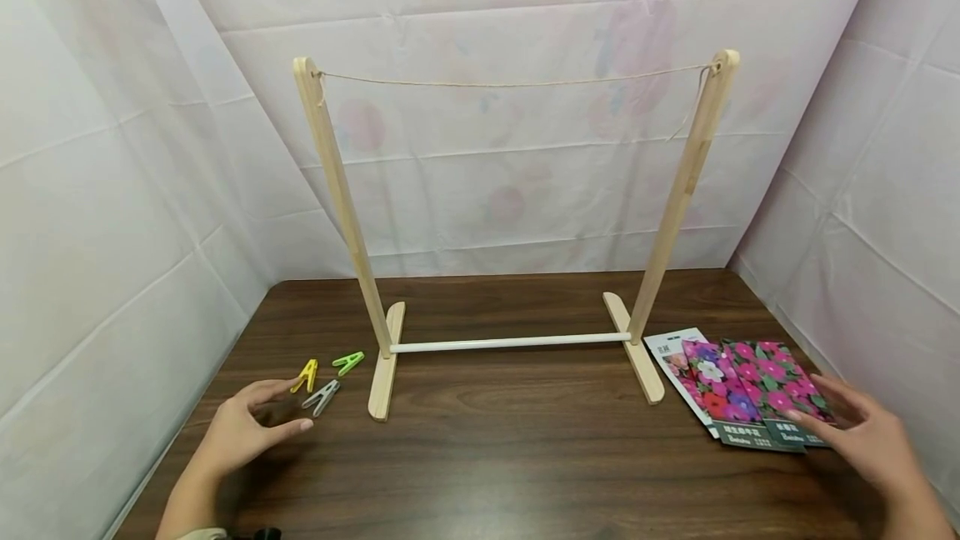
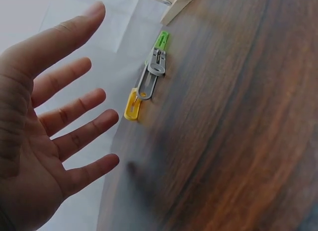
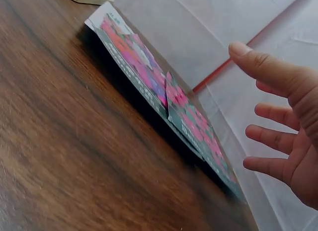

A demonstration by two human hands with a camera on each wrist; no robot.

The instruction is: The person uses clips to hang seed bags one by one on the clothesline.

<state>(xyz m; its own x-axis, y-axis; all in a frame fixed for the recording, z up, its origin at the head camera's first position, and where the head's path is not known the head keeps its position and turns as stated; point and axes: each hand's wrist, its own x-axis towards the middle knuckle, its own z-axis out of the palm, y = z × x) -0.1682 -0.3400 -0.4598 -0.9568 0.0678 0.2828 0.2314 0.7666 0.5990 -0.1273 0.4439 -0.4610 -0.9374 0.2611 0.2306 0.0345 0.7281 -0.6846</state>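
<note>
My left hand [image 1: 247, 427] hovers over the table's left side with fingers spread and holds nothing. Just beyond it lie a yellow clothespin [image 1: 306, 376], a grey clothespin [image 1: 322, 397] and a green clothespin [image 1: 348, 362]; the left wrist view shows them apart from the fingers [image 2: 84, 134]. At the right, my right hand [image 1: 862, 432] is held with thumb and fingers apart beside overlapping flower seed packets. The nearest is a pink-flowered packet [image 1: 780, 382], then a mixed-colour packet [image 1: 723, 386], with a white-edged packet [image 1: 678, 348] partly hidden underneath. In the right wrist view the hand is clear of them.
A wooden stand rises mid-table, with a left post [image 1: 341, 190], a right post [image 1: 682, 190] and a white crossbar [image 1: 510, 343]. A thin string [image 1: 510, 85] sags slightly between the post tops. White cloth [image 1: 487, 215] hangs behind and beside the brown table [image 1: 510, 440].
</note>
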